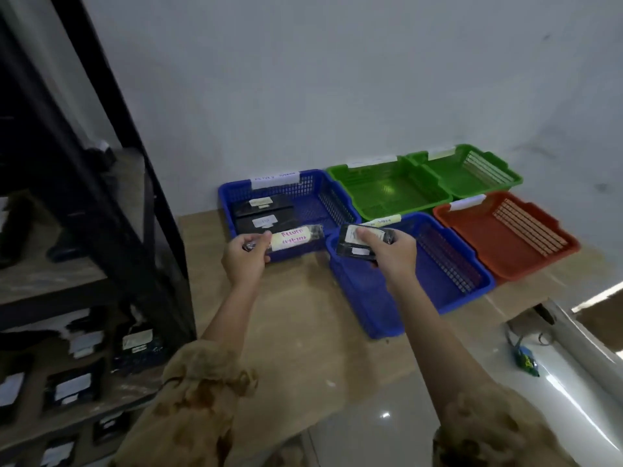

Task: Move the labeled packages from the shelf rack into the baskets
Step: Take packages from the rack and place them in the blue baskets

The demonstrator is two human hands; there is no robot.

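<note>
1. Blue first: your left hand pinches a rolled package by its near end, over the front edge of the far blue basket. Its pale label faces up with pink writing, partly legible.
2. Your right hand grasps a flat black package, thumb on top across its white label, over the back left corner of the near blue basket.
3. Judgement: you're at the drop step. Match each package label to the basket tag before letting go; the tags are too blurred for me to read.
4. Lower each package past the rim, then open the fingers. The roll could tip back over the front wall, so carry it further in.
5. Lay the roll beside the two black packages already in the far blue basket, labels up.
6. Baskets: five. Two blue, two green, one orange.
7. Both green, the orange and the near blue basket look empty.
8. Packages clear of the shelf rack: four, two in hand and two binned.
9. Rack still carries several labeled dark packages on its lower shelves; too dim and blurred for an exact count.
</note>
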